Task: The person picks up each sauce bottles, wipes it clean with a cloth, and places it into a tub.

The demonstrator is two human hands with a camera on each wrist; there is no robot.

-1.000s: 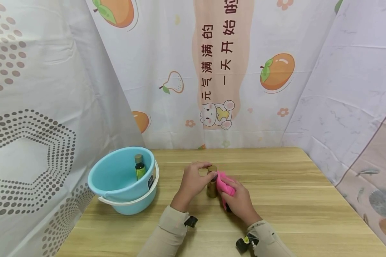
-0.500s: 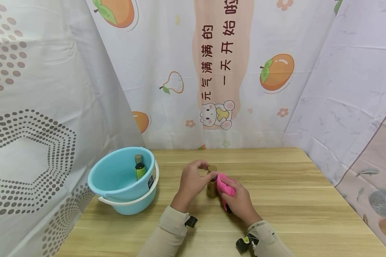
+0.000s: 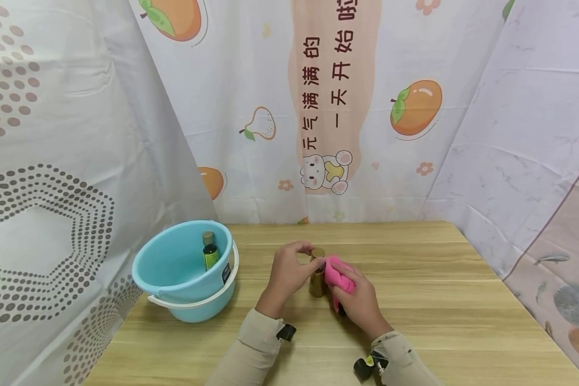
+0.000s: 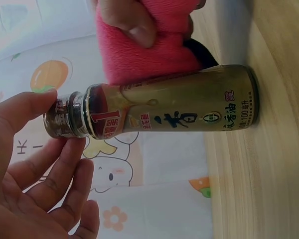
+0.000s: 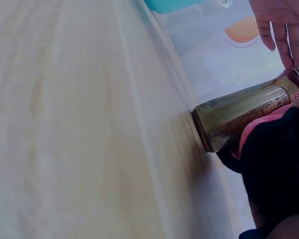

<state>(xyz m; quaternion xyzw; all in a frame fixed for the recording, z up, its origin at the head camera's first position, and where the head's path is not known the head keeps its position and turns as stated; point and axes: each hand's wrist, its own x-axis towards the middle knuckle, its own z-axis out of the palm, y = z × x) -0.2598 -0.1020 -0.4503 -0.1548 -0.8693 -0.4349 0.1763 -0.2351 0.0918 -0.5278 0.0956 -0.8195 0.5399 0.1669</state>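
A small sesame oil bottle (image 3: 317,285) with a gold label stands upright on the table. My left hand (image 3: 288,272) pinches its cap (image 4: 59,118) between thumb and fingers, the other fingers loosely bent beside the neck. On the bottle's right side, my right hand (image 3: 362,301) grips a bunched pink cloth (image 3: 338,277) and presses it against the label. Part of the cloth is black, seen large in the right wrist view as a black fold (image 5: 276,159). Fingertips of the right hand show on the pink pile in the left wrist view; the rest of its grip is hidden.
At the left of the table (image 3: 444,300) stands a light blue bucket (image 3: 147,268) with a white handle. A dark bottle (image 3: 209,252) with a yellow-green label leans inside it. A printed curtain (image 3: 270,177) hangs behind the table's back edge.
The right hand and the pink cloth have shifted slightly up along the bottle's side. The left hand stays on the cap and the bottle stays nearly in place.
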